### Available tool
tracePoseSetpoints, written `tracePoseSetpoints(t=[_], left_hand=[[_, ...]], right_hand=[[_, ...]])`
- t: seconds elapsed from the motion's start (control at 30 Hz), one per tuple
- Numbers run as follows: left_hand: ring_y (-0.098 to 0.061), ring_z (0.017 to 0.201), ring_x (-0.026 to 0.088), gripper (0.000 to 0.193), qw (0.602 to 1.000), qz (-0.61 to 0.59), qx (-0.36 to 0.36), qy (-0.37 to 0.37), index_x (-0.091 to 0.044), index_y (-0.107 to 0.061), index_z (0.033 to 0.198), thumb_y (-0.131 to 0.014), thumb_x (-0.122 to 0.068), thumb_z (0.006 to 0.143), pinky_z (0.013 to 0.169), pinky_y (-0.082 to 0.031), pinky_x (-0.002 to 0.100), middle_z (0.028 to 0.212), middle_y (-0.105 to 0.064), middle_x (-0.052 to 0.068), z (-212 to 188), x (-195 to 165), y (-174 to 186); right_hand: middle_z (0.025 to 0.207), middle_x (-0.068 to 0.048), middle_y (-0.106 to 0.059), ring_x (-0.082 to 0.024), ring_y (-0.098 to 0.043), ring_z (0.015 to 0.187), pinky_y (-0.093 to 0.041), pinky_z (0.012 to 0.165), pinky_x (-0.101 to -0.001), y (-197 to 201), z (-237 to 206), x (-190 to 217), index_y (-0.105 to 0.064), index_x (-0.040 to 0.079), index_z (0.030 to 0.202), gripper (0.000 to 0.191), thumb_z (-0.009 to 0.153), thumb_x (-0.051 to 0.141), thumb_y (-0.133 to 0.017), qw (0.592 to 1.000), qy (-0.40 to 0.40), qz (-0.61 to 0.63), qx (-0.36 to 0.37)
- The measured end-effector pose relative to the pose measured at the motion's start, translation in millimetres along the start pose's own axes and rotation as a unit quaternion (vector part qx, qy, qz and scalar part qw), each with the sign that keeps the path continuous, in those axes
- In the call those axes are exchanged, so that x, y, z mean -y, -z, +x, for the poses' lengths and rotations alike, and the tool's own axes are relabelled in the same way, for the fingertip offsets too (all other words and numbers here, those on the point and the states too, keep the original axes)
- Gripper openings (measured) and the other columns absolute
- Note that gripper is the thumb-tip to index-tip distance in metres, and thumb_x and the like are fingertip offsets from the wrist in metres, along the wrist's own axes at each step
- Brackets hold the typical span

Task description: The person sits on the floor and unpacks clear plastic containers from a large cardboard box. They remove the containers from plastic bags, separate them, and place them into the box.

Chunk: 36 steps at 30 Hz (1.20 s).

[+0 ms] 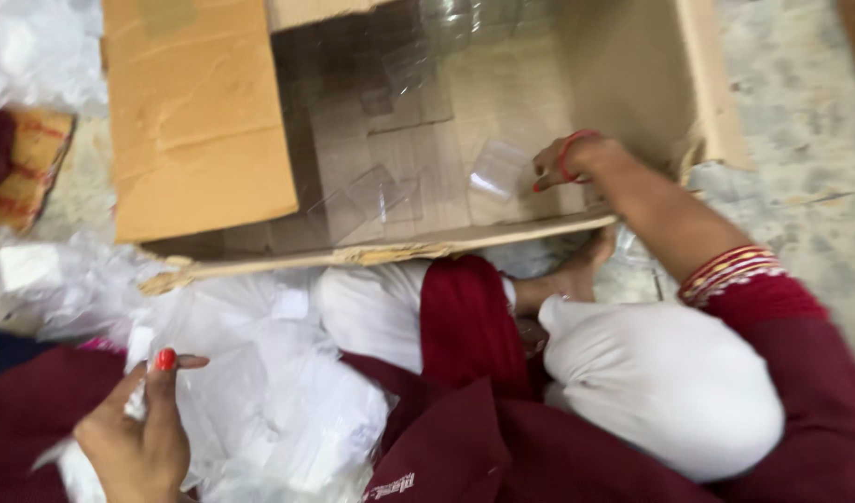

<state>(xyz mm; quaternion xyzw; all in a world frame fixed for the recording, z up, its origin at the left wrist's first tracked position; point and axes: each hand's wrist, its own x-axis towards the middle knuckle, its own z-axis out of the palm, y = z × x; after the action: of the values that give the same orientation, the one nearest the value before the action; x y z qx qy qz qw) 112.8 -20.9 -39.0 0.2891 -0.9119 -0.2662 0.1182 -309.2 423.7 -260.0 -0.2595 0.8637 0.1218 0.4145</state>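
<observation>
Down through the head camera, you sit cross-legged on a speckled stone floor (pixel 800 102) with a brown cardboard box (pixel 199 121) tipped open toward your knees. Its walls are matte and creased, the front lip torn and frayed. Inside lie thin, flat, clear plastic pieces (pixel 390 191), glossy and square-cornered, scattered over the box bottom. Your right hand (pixel 576 160) reaches over the front lip, fingers pinched together on one clear plastic piece (pixel 497 172) near the right wall. Your left hand (pixel 140 438) is well apart, low at your lap, closed around a crumpled clear wrapper (pixel 134 402), beside a heap of soft, wrinkled plastic bags (pixel 278 391). Open room remains in the box's middle; the raised flap bounds its left side.
</observation>
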Motion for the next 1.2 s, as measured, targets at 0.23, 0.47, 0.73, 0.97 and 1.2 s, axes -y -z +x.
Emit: tracePoseSetpoints(t=[0.23,0.47,0.73,0.97,1.2], left_hand=[[-0.062,0.059,0.032,0.028,0.913,0.377,-0.150,-0.041,-0.014,-0.082,0.108,-0.068,-0.038,0.109,0.055,-0.045,0.040,0.070,-0.068,0.018,16.3,36.3,-14.3],[-0.061,0.070,0.012,0.020,0.968,-0.171,-0.095,-0.154,-0.006,-0.075,0.126,-0.062,-0.005,0.111,0.063,-0.050,0.031,0.102,-0.077,0.010,86.6,-78.6,-37.8],[-0.069,0.081,0.041,0.026,0.911,0.039,0.096,-0.400,-0.014,-0.080,0.095,-0.072,-0.038,0.095,0.070,-0.052,0.053,0.083,-0.071,0.020,250.1,-206.4,-259.0],[-0.070,0.093,0.042,0.031,0.936,0.169,0.168,-0.260,-0.004,-0.077,0.096,-0.073,-0.034,0.090,0.082,-0.054,0.054,0.097,-0.073,0.025,314.0,-121.5,-337.5],[-0.070,0.085,0.043,0.023,0.936,0.122,0.131,-0.303,-0.006,-0.075,0.092,-0.071,-0.029,0.090,0.074,-0.054,0.055,0.090,-0.072,0.024,330.1,-115.9,-360.2]], right_hand=[[0.126,-0.012,-0.073,-0.033,-0.065,0.121,-0.049,0.106,-0.0448,11.2,-4.7,22.2,-0.058,0.021,0.142,0.057,0.095,0.054,-0.057,0.980,0.065,0.103,-0.158],[0.123,-0.011,-0.074,-0.032,-0.066,0.119,-0.050,0.106,-0.0434,12.1,-10.1,26.2,-0.059,0.022,0.139,0.055,0.095,0.054,-0.059,0.993,0.044,0.052,-0.092],[0.118,-0.014,-0.074,-0.034,-0.068,0.113,-0.052,0.101,-0.0444,40.7,-25.3,48.3,-0.058,0.023,0.139,0.053,0.095,0.053,-0.058,0.992,0.054,0.054,-0.103],[0.137,-0.014,-0.063,-0.036,-0.062,0.119,-0.052,0.100,-0.0490,132.6,19.9,63.1,-0.063,0.019,0.131,0.042,0.094,0.040,-0.062,0.952,0.200,-0.021,-0.230],[0.137,-0.024,-0.061,-0.037,-0.063,0.118,-0.056,0.084,-0.0501,222.2,134.5,138.1,-0.062,0.007,0.137,0.048,0.090,0.019,-0.064,0.857,0.107,-0.150,-0.481]])
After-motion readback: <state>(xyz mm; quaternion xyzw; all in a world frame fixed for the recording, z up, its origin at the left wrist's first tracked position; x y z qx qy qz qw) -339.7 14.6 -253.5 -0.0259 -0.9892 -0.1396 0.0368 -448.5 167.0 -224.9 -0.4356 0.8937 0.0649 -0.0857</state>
